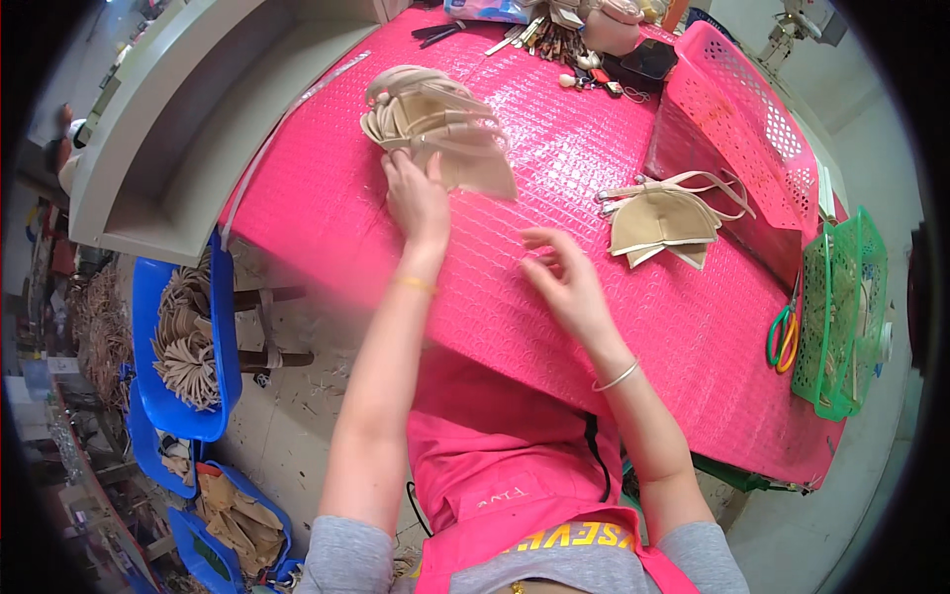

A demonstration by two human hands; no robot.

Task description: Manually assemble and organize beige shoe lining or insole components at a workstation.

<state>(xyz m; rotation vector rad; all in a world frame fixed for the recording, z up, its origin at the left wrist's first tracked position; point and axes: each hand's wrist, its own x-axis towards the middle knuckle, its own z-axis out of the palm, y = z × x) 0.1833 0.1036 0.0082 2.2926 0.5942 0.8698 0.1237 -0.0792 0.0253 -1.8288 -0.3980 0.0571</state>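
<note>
A stack of beige curved fabric pieces (435,109) with pale straps lies at the far left of the pink-covered table. My left hand (418,203) grips the near edge of one piece, its thumb and fingers at the fabric; the fingertips are partly hidden. Further right, my right hand (566,287) hovers above the table with curled fingers and a gap between thumb and forefinger, holding nothing. To its right rest a few beige pieces (661,223) with light edging and long straps, apart from both hands.
A pink perforated basket (737,99) stands at the right, with a green basket (841,307) and scissors (783,339) near the table's right edge. A grey shelf box (163,148) borders the left. Blue bins (226,337) holding beige pieces sit below. Small items (604,79) crowd the back.
</note>
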